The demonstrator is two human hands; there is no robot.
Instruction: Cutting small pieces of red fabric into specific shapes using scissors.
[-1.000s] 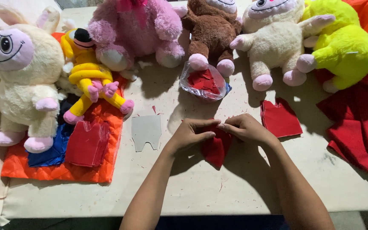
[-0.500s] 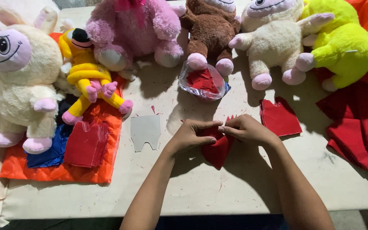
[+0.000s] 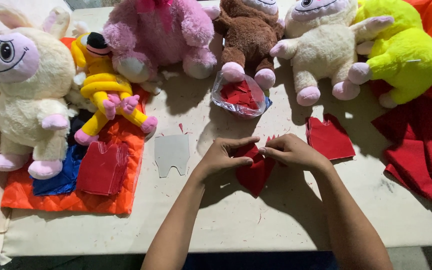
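Note:
A small red fabric piece (image 3: 254, 174) lies on the cream table (image 3: 286, 225) between my two hands. My left hand (image 3: 223, 157) pinches its upper left edge with thumb and fingers. My right hand (image 3: 291, 151) pinches its upper right edge, fingertips almost touching the left hand's. The lower point of the fabric hangs toward me. A grey card template (image 3: 172, 154) lies flat just left of my left hand.
Another red fabric piece (image 3: 329, 138) lies right of my right hand. A clear bag of red scraps (image 3: 239, 95) sits behind. Several plush toys line the back: cream (image 3: 28, 100), yellow (image 3: 105, 90), pink (image 3: 156, 40), brown (image 3: 248, 37), lime (image 3: 401, 55). Orange quilted fabric (image 3: 76, 200) with a red piece (image 3: 102, 167) lies left; red cloth (image 3: 421, 150) right.
My hands have shifted slightly on the red fabric piece, still pinching its top edge; the piece has turned a little. Nothing else has moved.

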